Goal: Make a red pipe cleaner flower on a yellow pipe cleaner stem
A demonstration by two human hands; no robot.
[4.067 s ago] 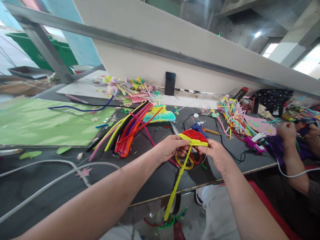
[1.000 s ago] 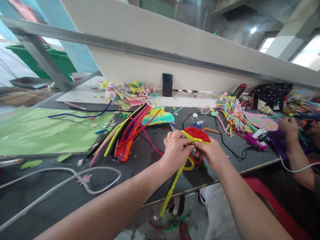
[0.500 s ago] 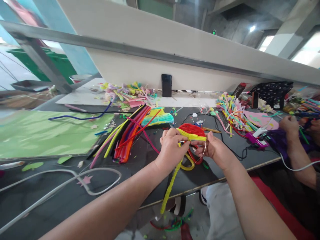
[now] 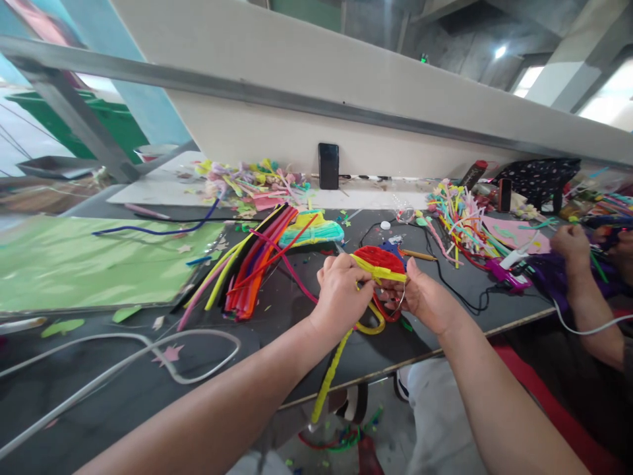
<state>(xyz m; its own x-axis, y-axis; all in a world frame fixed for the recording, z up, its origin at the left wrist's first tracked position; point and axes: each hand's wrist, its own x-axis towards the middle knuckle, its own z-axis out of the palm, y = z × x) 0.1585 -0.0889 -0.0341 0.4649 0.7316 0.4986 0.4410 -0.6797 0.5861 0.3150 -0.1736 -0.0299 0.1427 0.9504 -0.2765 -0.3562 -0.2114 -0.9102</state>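
Between my two hands is a red and yellow pipe-cleaner piece (image 4: 380,261), a red dome with a yellow band along its lower edge. My left hand (image 4: 345,290) pinches the left end of the band, its fingertips bent over the yellow strands. On the other side, my right hand (image 4: 424,294) grips the right end, thumb on top and fingers underneath, partly hidden. A long yellow pipe cleaner (image 4: 332,376) hangs from below my left hand past the table edge. Yellow and red loops lie under the piece.
Left of my hands lies a bundle of coloured pipe cleaners (image 4: 247,284), beside a turquoise and yellow piece (image 4: 312,231). A phone (image 4: 329,166) leans on the white panel. A white cable (image 4: 198,380) loops at the left. At the right are a purple device (image 4: 510,276) and another person's hand (image 4: 572,245).
My left fingers have shifted slightly on the yellow band, and my right fingers have tucked further under the piece. The hanging yellow pipe cleaner has swung a little to the left.
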